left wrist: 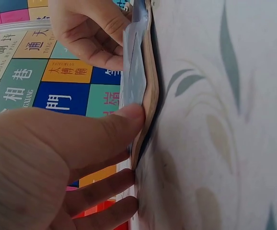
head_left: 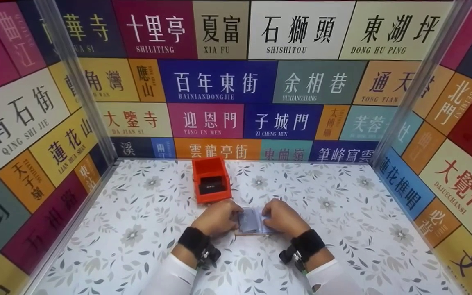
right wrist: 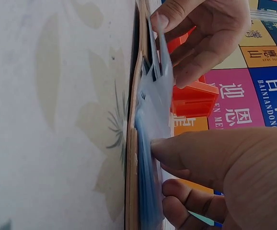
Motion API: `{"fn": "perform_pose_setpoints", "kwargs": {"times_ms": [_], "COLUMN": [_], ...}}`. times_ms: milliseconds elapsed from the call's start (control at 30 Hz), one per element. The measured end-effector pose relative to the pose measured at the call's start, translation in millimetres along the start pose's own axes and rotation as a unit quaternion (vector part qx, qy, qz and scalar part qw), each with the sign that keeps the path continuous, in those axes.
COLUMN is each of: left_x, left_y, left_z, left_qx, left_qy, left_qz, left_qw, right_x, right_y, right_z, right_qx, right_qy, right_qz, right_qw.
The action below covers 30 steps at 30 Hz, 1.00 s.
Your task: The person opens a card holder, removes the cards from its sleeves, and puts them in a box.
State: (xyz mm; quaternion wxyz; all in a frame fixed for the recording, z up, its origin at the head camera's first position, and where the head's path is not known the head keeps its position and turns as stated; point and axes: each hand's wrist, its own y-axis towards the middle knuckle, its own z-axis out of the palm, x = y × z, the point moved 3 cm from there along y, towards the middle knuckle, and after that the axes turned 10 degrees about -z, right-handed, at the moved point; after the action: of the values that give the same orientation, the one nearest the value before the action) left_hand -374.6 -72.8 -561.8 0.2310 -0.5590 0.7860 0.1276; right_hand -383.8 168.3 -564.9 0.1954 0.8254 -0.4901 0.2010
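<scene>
A small card holder (head_left: 249,221) lies spread on the table between the hands, with a brown cover and clear, bluish plastic sleeves (right wrist: 150,110). At its left side, my left hand (head_left: 217,217) pinches the edge, the thumb on the sleeves and the other fingers beyond. My right hand (head_left: 286,219) holds the right-hand stack of sleeves, thumb pressed on them and fingers curled at the far side. In the right wrist view, several sleeves stand slightly lifted near the left thumb, above the brown cover (right wrist: 132,167).
An orange-red open box (head_left: 210,167) stands just beyond the left hand, with a black object (head_left: 212,186) inside. The table (head_left: 146,258) has a leaf-patterned white cover. Colourful panels with Chinese characters (head_left: 219,82) wall in the back and both sides.
</scene>
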Motion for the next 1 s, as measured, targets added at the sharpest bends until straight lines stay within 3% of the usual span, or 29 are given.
{"fn": "perform_pose_setpoints", "kwargs": {"times_ms": [200, 567, 733, 1000], "left_x": [-2.2, -9.4, -9.8, -12.4], "left_y": [0.1, -3.3, -3.7, -3.5], "left_z": [1.1, -0.5, -0.4, 2.7], "left_qx": [-0.011, -0.010, 0.002, -0.016], "left_qy": [-0.007, -0.012, -0.007, -0.004], "left_qz": [0.000, 0.037, 0.021, 0.000], "left_qw": [0.9999, 0.9992, 0.9998, 0.9999], "right_x": [-0.2, -0.5, -0.2, 2.0], "right_y": [0.5, 1.4, 1.7, 1.0], "right_z": [-0.2, 1.0, 1.1, 1.1], "right_qx": [-0.005, 0.001, 0.000, -0.003], "right_qy": [0.003, -0.004, 0.001, -0.019], "right_qz": [-0.007, 0.007, 0.006, -0.004], "right_qw": [1.0000, 1.0000, 1.0000, 0.9998]}}
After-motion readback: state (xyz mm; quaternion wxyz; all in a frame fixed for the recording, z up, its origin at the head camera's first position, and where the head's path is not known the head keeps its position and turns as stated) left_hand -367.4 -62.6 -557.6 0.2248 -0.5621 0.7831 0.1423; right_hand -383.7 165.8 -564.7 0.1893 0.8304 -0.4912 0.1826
